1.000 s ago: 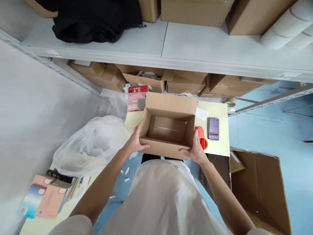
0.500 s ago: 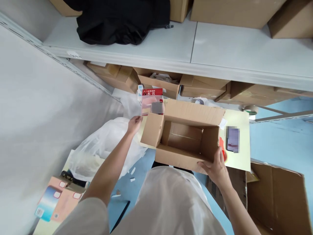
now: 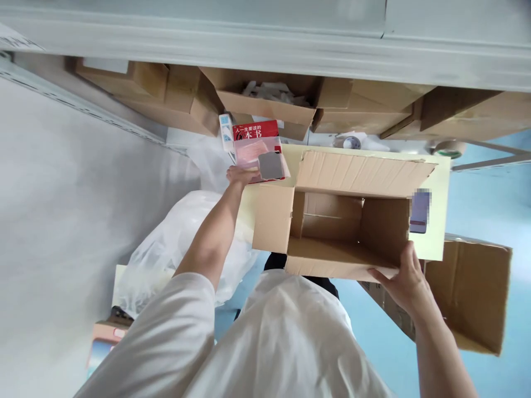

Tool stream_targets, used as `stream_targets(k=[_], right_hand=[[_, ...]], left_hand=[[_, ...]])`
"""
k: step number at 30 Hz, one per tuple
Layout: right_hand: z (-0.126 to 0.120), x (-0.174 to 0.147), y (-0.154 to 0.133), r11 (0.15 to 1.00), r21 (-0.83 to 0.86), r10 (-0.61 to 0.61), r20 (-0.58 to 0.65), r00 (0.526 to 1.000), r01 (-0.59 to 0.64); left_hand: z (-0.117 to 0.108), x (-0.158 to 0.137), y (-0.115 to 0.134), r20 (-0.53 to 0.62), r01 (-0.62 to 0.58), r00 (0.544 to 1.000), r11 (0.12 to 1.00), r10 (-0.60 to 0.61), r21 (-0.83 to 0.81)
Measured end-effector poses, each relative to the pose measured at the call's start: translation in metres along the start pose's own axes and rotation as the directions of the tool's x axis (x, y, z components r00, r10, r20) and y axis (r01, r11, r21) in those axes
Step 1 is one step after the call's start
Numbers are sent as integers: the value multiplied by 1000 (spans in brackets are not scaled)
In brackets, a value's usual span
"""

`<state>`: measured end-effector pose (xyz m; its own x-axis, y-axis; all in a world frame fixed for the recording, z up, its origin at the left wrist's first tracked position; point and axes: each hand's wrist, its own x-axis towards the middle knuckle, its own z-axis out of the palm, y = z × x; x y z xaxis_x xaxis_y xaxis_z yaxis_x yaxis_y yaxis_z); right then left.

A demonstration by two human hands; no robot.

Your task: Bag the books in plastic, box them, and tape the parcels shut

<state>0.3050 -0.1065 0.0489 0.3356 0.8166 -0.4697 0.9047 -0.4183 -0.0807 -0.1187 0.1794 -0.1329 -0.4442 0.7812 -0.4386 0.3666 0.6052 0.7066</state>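
Left hand [image 3: 241,176]: reaching out to the far left of the bench, fingers touching the near edge of the pink packet; whether they are closing on it I cannot tell.
Right hand [image 3: 404,279]: gripping the near right corner of the cardboard box, thumb lying over the rim.
Cardboard box [image 3: 332,232]: sitting open on the yellow bench [image 3: 440,221], empty inside, far flap standing up and left flap folding outward.
Pink packet [image 3: 257,156]: lying at the bench's far left corner, just beside the box's left flap, with a small grey square on top.
Red book [image 3: 254,130]: standing right behind the packet, white lettering on its cover.
Phone [image 3: 420,211]: resting on the bench to the right of the box, partly hidden by the box wall.
Plastic bag [image 3: 174,243]: bulging under the left forearm, off the bench's left side.
Shelf [image 3: 265,38]: running across the top, with brown cartons tucked underneath.
Flat carton [image 3: 477,293]: leaning at lower right, beyond the right wrist.
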Motion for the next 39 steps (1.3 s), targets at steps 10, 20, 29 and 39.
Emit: stream_targets(k=[10, 20, 29, 39], right_hand=[[-3, -7, -4, 997, 37, -70, -56, 996, 73], [5, -14, 13, 966, 112, -210, -195, 958, 234], [-13, -31, 24, 959, 109, -245, -140, 959, 261], [-11, -33, 32, 955, 155, -228, -161, 960, 253]], left_hand=[[-22, -44, 31, -34, -44, 999, 950, 35, -310], [-187, -182, 76, -399, -533, 819, 805, 412, -262], [-213, -333, 172, -160, -894, 424, 441, 891, 85], [-49, -349, 173, 587, -908, 413, 368, 697, 202]])
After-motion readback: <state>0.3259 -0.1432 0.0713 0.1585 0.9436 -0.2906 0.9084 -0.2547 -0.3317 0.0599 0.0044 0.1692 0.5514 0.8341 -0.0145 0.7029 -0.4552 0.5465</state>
